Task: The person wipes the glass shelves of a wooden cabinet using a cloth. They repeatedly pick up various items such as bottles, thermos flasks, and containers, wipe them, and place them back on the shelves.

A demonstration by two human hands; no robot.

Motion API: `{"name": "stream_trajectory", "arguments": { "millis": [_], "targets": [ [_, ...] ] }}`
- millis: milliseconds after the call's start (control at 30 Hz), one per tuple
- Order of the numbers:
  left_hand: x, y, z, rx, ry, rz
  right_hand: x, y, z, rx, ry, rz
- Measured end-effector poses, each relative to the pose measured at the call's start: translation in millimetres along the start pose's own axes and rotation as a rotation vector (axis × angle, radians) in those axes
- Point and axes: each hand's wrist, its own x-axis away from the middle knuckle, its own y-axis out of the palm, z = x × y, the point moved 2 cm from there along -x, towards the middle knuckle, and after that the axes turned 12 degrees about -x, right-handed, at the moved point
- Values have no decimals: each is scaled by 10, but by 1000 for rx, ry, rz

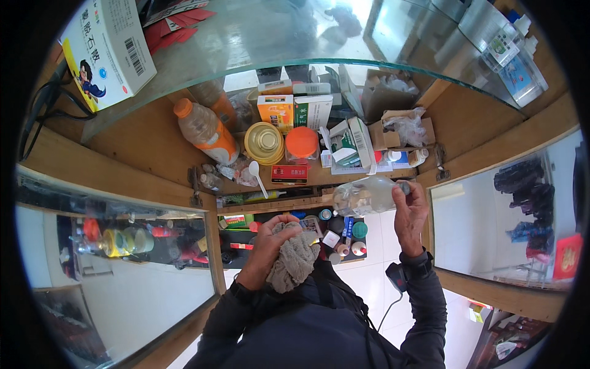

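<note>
In my left hand [267, 253] is a crumpled grey cloth [295, 260], held in front of my chest. My right hand [411, 214] grips a clear plastic bottle [364, 196] by its grey-capped neck. The bottle lies nearly level, its base towards the left, at the front edge of the cabinet shelf [318, 177]; something pale shows through it, and I cannot tell whether that is inside or behind. On the shelf nearby are a red box [289, 174], a white plastic spoon [258, 177], an orange-lidded jar [302, 142] and a yellow-rimmed round container [264, 143].
Mirror-like glass doors stand open at left [152, 276] and right [498, 217]. A glass shelf edge [322, 62] crosses above. An orange-capped bottle [205, 131], medicine boxes [313, 110] and a carton with plastic bags [401, 129] stand inside. Below, several small bottles crowd a surface [295, 263].
</note>
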Motion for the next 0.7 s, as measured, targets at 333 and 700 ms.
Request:
{"name": "stream_trajectory", "arguments": {
  "millis": [333,700],
  "targets": [
    [326,139,602,30,203,-216,43,168,-1001,-409,7,-24],
    [527,99,629,-128,329,-246,289,100,-1454,-277,-218,-131]
  ]
}}
